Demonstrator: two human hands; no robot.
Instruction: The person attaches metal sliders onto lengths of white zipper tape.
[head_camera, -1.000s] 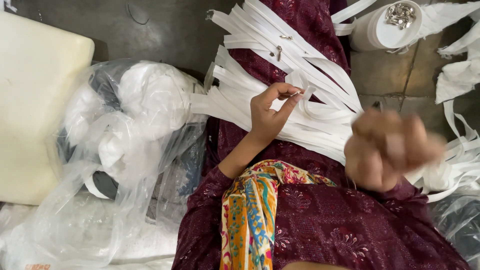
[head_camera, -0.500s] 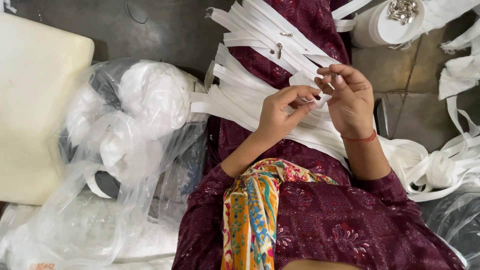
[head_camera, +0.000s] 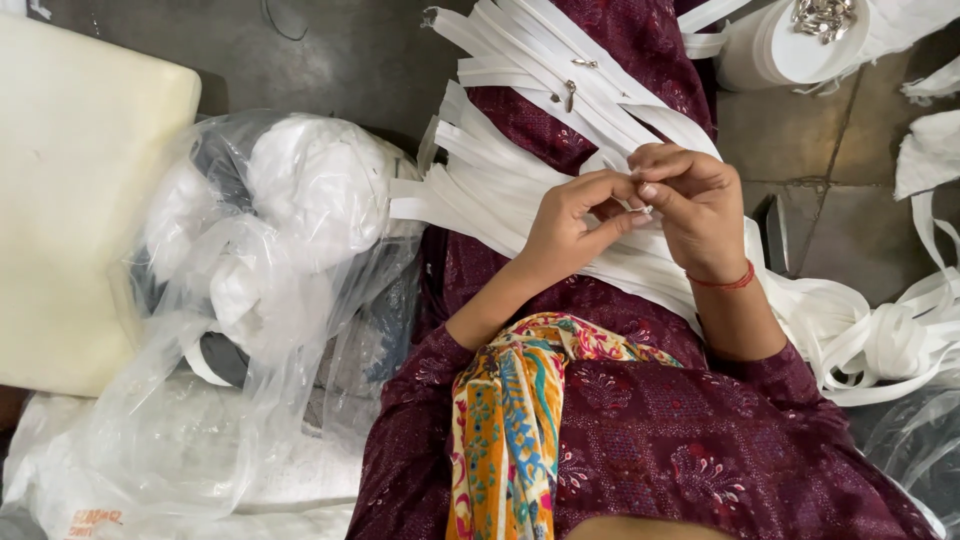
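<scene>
Grey concrete floor (head_camera: 330, 60), stained and bare at the top, lies under everything here. On the left sits a cream foam block (head_camera: 80, 200), and beside it a clear plastic bag (head_camera: 260, 300) stuffed with white bundles. The person sits with a maroon printed dress (head_camera: 650, 420) over the lap, and a bright yellow patterned scarf (head_camera: 510, 420) hangs down the front.

Across the lap lies a fanned heap of white zipper strips (head_camera: 520, 190), too many and too overlapped to count. Two metal sliders (head_camera: 570, 95) show on the upper strips. A loose tangle of white tape (head_camera: 880, 340) trails off to the right. At the top right stands one white tub (head_camera: 780, 55) with a small pile of metal sliders in it.

Both hands meet above the middle of the strips. The left hand (head_camera: 575, 225) comes up from below, wrist bent, fingers curled, thumb and forefinger pinched narrowly together. The right hand (head_camera: 700, 205) faces it, fingers folded down and tips closed in the same tight pinch; a red thread (head_camera: 725, 283) circles its wrist. Between the two sets of fingertips sits the end of one strip with a small metal piece (head_camera: 647, 209), too small to make out clearly. The fingertips of both hands touch there, just over the heap.
</scene>
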